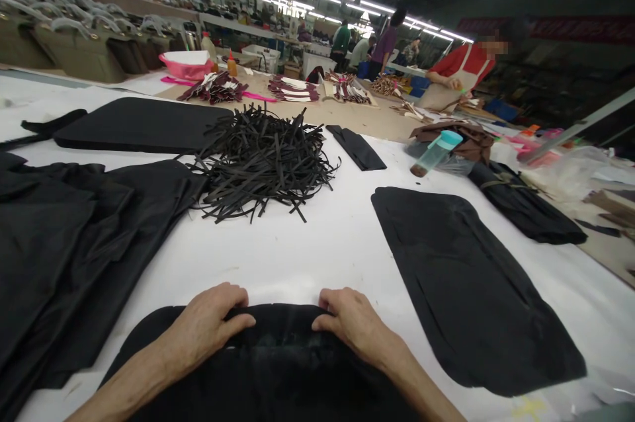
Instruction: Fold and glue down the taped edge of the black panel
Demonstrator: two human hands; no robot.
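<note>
A black fabric panel (278,362) lies on the white table (337,243) right in front of me. My left hand (206,326) rests on its far edge at the left, fingers curled over the rim. My right hand (352,323) sits on the same edge at the right, fingers bent and pinching the fabric. Both hands are about a hand's width apart. A heap of thin black strips (262,161) lies beyond them at the middle of the table.
A flat black panel (471,290) lies at the right, a stack of black panels (64,243) at the left, another panel (139,124) behind. A teal-capped bottle (435,153) lies on its side far right. People work at tables in the background.
</note>
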